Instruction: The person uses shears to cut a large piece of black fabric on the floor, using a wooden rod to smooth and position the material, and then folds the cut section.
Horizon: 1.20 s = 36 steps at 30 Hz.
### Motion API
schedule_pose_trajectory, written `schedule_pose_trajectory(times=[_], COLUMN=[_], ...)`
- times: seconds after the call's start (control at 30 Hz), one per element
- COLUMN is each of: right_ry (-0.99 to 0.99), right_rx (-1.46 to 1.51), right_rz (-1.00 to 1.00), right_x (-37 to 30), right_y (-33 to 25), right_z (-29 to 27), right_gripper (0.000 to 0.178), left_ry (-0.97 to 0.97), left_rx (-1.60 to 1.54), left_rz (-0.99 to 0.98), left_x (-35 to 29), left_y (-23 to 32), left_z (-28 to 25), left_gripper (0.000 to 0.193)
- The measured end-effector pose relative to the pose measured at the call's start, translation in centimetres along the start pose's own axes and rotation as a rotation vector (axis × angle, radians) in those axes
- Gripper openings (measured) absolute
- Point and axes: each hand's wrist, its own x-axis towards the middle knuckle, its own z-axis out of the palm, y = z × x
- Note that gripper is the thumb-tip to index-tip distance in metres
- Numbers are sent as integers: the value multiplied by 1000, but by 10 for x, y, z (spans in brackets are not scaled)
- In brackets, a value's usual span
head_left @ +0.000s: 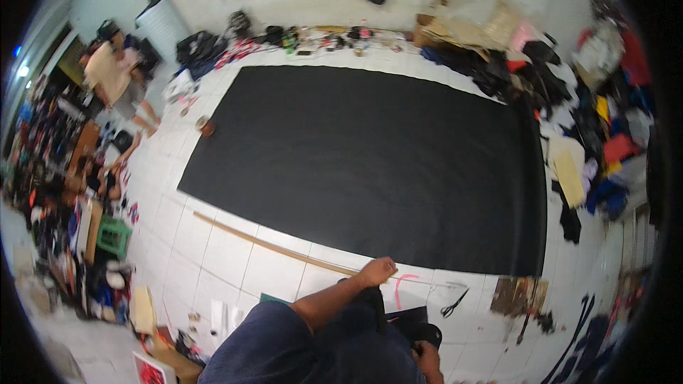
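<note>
1 green stool [114,235] stands at left, heaped cloth [619,148] at right.

A plain dark navy top [263,345] covers the torso; its short, loose left sleeve [284,323] ends near the elbow, leaving the forearm [329,304] and fingers [388,268] bare.

No words, labels, numbers or signs can be read; the white panel [154,369] at the near left of the floor [235,252] bears a red print, its marks too blurred to make out; on the small bottles [364,30] beyond the far edge of the black sheet [356,163], any label is too small; the same holds for the small round object [205,126] at that sheet's left edge, toward the far corner.
</note>
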Motion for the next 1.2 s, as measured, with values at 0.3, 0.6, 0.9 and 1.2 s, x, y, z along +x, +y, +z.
schedule_pose_trajectory(times=[0.3, 0.6, 0.9, 1.2], right_ry=[-552, -908, -367, 157], right_rx=[-334, 135, -101, -333], right_rz=[-218, 52, -122, -262], right_x=[81, 149, 417, 567], right_y=[138, 83, 290, 483], right_z=[-100, -85, 27, 95], right_gripper=[36, 26, 19, 31], left_ry=[-263, -580, 162, 559], left_rx=[658, 149, 244, 386], left_rz=[-161, -361, -263, -272], left_x=[-94, -87, 119, 188], left_y=[48, -70, -320, -534], left_z=[148, 238, 223, 145], left_gripper=[36, 28, 37, 56])
